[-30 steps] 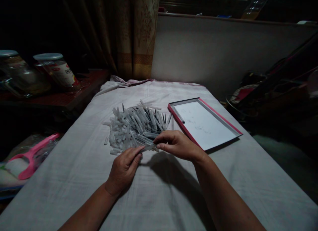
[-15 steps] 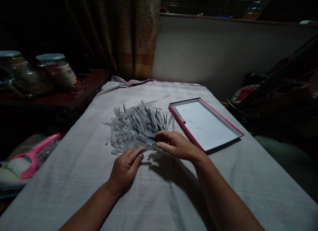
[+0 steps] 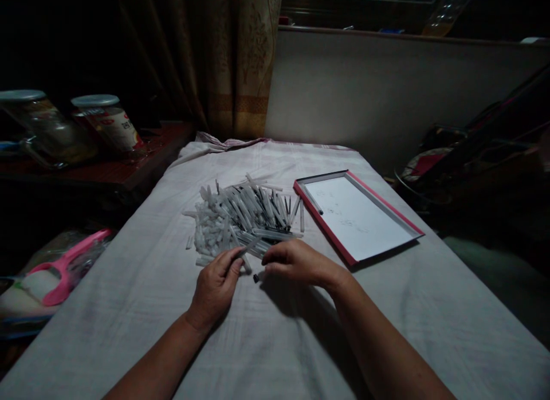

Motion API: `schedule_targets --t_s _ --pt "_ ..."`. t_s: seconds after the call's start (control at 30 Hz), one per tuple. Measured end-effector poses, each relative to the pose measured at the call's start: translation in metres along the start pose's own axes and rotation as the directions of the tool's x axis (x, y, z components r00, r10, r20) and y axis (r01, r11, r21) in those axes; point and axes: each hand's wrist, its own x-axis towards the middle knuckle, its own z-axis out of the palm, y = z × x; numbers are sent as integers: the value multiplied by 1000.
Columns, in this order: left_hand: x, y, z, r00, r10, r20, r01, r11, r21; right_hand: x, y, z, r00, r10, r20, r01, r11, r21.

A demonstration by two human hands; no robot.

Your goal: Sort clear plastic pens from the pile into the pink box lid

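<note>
A heap of pen parts, clear barrels, pale caps and dark-tipped pieces, lies on the cloth-covered table. My left hand is at the heap's near edge, thumb and forefinger pinched on a slim greyish pen that points up and to the right. My right hand is just right of it, its fingers curled together over the near side of the heap; what they hold is hidden. Under these fingers a short clear piece with a black end shows; I cannot tell whether it is held or lying on the cloth.
To the right lies a shallow red-edged box lid with a white inside and a few pens along its left side. Lidded jars stand on a dark side table at left. A pink-handled item is beside the table.
My right hand has drawn away from the pen in my left hand, moving slightly down and left. A black-ended piece now shows beneath it. My left hand keeps its pinch.
</note>
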Motion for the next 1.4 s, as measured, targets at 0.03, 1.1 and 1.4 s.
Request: schedule_targets --t_s 0.03,1.1,1.4 --pt "0 1 0 1000 -20 3 20 1000 -4 1 -5 6 999 3 39 -1 999 -45" --pt "-5 14 -11 930 315 189 -330 943 52 -37 29 54 910 367 -192 64 333 941" --pt "-3 17 -10 918 346 194 -364 929 67 -36 25 54 909 369 -195 26 417 909"
